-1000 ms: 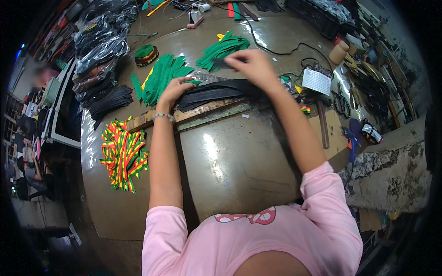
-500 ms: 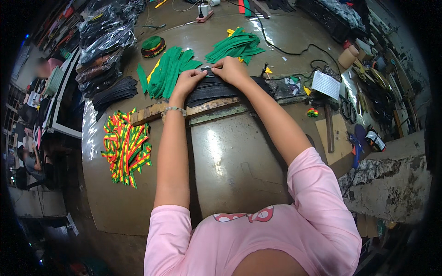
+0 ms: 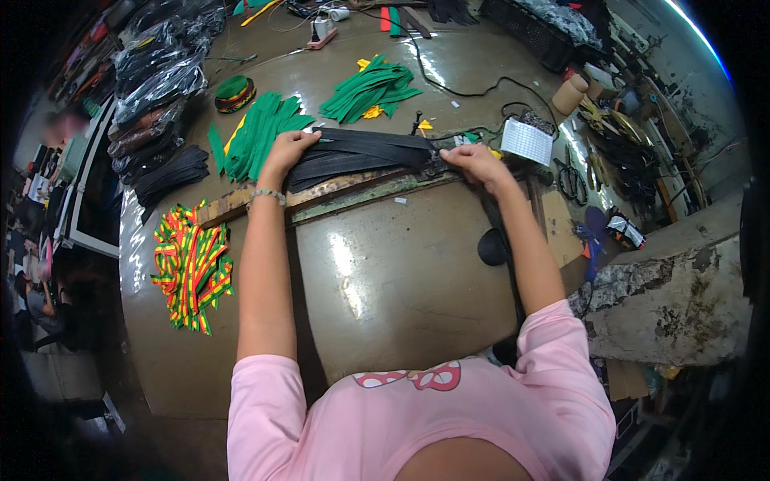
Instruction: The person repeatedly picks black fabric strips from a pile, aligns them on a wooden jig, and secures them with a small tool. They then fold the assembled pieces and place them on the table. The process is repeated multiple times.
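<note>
A pile of long black strips (image 3: 365, 160) lies along a wooden bar (image 3: 234, 202) on the table, one strip drawn out lengthwise on top. My left hand (image 3: 290, 149) pinches that black strip at its left end, where a small pale bit shows by the fingertips. At the pile's right end, my right hand (image 3: 479, 164) is closed, thumb against fingers, on what looks like the other end of the strip. Green strips (image 3: 261, 136) lie just beyond my left hand. Farther back is a second bundle of green strips (image 3: 370, 90) with yellow pieces.
Patterned red, yellow and green strips (image 3: 191, 268) are heaped at left. A round green cap-like thing (image 3: 234, 94), plastic-wrapped stacks (image 3: 160, 72) and a black cable (image 3: 449, 84) lie farther back. Scissors (image 3: 571, 178) and a white gridded sheet (image 3: 526, 142) are at right.
My hands were together over the middle of the black pile. Now they are spread apart, the right one moved to the right end, with the strip stretched between. The view has shifted slightly.
</note>
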Demonstrator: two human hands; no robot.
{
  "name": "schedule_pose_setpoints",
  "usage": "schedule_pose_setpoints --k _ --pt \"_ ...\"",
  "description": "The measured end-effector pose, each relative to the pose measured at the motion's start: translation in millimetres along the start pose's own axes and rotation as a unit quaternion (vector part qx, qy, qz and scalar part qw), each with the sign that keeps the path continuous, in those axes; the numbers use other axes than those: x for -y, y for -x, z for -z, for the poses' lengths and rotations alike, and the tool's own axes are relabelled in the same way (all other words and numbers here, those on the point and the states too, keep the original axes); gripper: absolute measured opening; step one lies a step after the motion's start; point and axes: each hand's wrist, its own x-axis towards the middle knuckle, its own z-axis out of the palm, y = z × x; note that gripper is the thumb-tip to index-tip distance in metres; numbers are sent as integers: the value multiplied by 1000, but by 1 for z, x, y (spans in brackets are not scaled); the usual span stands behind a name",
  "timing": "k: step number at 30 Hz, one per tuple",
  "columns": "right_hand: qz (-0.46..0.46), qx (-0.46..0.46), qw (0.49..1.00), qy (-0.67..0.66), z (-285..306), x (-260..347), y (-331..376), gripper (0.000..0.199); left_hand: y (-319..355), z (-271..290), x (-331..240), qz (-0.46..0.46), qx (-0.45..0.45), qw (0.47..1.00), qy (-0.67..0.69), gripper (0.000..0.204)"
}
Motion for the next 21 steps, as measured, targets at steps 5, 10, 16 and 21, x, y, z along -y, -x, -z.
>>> schedule_pose_setpoints --k 5,10,16,21 --pt "-1 16 1000 6 0 -11 -7 24 8 0 -8 20 13 1000 8 31" --pt "126 -196 914 332 1 29 4 26 12 2 -12 -17 21 999 40 30" --pt "409 -96 894 157 -96 94 -26 26 18 11 -11 -16 90 996 14 28" --pt "289 -123 919 238 -166 96 -72 23 17 11 -14 -15 91 996 4 25"
